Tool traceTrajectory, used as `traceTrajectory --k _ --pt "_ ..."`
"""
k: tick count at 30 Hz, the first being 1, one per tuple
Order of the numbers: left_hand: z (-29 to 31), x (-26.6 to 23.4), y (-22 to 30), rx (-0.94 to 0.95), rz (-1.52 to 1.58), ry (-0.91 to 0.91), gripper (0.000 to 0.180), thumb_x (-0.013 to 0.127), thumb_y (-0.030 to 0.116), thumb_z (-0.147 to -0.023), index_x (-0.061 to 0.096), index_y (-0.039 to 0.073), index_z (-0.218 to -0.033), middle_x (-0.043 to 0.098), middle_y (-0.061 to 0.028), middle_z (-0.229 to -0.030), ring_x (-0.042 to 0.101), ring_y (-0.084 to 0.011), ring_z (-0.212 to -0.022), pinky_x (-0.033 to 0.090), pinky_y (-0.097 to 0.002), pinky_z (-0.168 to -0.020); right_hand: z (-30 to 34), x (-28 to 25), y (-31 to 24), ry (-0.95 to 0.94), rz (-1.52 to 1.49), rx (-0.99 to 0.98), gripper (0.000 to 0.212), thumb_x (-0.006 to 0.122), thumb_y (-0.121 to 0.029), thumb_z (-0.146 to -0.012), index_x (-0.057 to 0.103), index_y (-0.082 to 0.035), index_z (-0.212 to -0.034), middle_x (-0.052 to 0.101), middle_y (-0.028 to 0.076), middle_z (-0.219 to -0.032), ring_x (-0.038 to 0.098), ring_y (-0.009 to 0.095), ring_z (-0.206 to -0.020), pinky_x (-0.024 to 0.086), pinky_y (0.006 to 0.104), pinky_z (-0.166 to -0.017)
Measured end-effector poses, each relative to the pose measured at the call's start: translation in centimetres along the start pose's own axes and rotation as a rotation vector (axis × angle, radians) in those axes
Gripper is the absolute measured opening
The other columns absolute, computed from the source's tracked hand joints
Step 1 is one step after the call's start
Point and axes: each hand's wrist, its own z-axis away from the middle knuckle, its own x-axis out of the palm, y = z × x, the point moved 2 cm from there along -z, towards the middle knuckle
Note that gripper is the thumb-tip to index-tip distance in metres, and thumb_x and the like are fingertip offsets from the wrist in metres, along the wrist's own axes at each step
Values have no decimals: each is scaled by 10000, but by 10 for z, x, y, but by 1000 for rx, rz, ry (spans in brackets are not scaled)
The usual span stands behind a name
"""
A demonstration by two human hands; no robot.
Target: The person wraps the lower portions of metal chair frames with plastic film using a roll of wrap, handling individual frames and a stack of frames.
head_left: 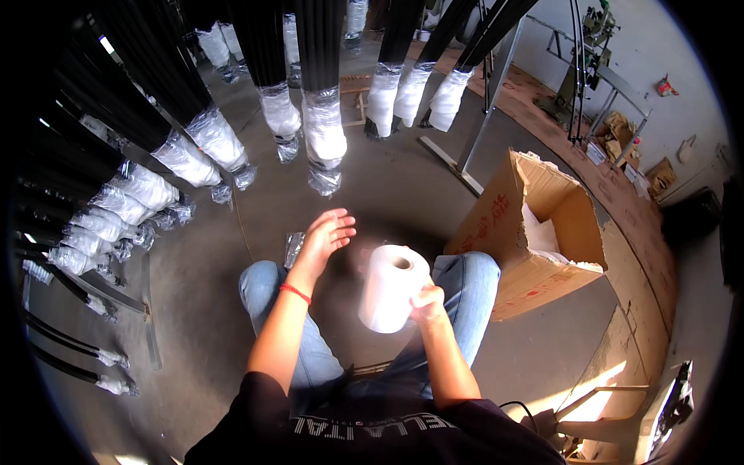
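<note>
In my right hand is a thick roll of clear stretch film, tilted, with its hollow core facing up. The fingers on the far side are mostly hidden behind the roll. My left hand is raised to the left of the roll, fingers extended and holding nothing, with a red band on the wrist. Beyond it hang bundles of long black rods, their lower ends wrapped in white padding and clear film. A small crumpled piece of film lies on the floor by my left hand.
An open cardboard box with white material inside stands to my right. A metal stand rises behind it. More wrapped bundles hang along the left. A green machine stands by the far right wall.
</note>
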Motion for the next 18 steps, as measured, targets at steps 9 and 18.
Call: traceTrajectory --k 9,18 --pt "69 74 -135 125 -418 -313 307 488 258 -851 594 -4 -971 620 -119 -982 569 -227 -915 435 -320 -780 15 20 -47 -13 91 -136 825 724 -177 -431 440 -25 -1190 443 277 -1209 506 380 -1061 436 456 -870" --pt "147 -11 -311 -1251 -526 -556 435 483 366 -844 568 31 -1109 609 -88 -1037 583 -193 -828 437 -336 -807 -28 -19 -106 -154 114 -136 879 753 -207 -445 420 -4 -1232 421 316 -1207 494 416 -1068 434 457 -869"
